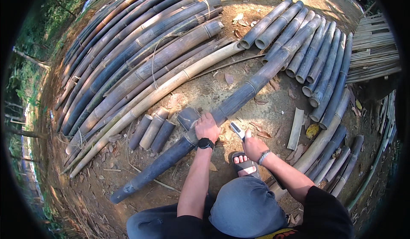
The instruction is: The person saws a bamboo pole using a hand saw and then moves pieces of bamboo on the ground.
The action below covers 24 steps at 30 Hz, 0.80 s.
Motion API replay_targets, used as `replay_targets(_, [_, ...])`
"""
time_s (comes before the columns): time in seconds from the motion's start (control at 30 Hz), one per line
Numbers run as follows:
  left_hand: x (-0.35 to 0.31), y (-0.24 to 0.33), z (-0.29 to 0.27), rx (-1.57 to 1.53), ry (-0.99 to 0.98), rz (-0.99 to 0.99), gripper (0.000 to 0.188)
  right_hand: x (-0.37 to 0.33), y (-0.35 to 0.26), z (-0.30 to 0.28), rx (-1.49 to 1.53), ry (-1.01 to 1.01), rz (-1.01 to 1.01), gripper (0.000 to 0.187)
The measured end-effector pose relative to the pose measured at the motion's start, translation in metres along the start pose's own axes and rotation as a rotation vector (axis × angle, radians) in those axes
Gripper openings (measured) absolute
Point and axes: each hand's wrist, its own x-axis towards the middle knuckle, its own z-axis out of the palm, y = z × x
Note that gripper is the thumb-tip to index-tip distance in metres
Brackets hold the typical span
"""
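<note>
A long dark bamboo pole [245,92] slants across the ground in front of me. Its far part lies over a row of cut bamboo lengths [318,57]; the near end reaches down to the left. My left hand [207,127], with a watch on its wrist, grips the pole near its middle. Beside that hand a short bamboo block [188,117] sits against the pole. My right hand [253,146] is closed on a small tool with a pale grey, dark-slotted end [236,130], held just right of the pole. The tool's kind does not show clearly.
Stacked long bamboo poles [141,74] fill the left side. Three short bamboo pieces [154,128] lie near them. At right are a split bamboo slat [295,128], more bamboo lengths [329,153] and a stack of thin strips [373,46]. My sandalled foot [245,164] is below the tool.
</note>
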Motion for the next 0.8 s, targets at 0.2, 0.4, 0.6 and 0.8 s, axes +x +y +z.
replay_targets(0.2, [0.008, -0.009, -0.018, -0.059, -0.117, -0.04, 0.045, -0.097, 0.022, -0.005, -0.014, -0.138, 0.134, 0.044])
replay_targets(0.4, [0.005, 0.009, -0.012, -0.059, -0.084, 0.008, 0.054, -0.026, 0.029, 0.018, 0.019, 0.038, 0.056, 0.033])
replay_targets(0.6, [0.009, -0.003, -0.029, -0.047, -0.209, -0.059, 0.055, -0.115, 0.039, -0.011, 0.022, -0.092, 0.104, 0.036])
replay_targets(0.8, [0.021, 0.003, -0.029, -0.069, -0.268, -0.03, 0.057, -0.048, 0.018, 0.002, 0.008, -0.087, 0.043, 0.037])
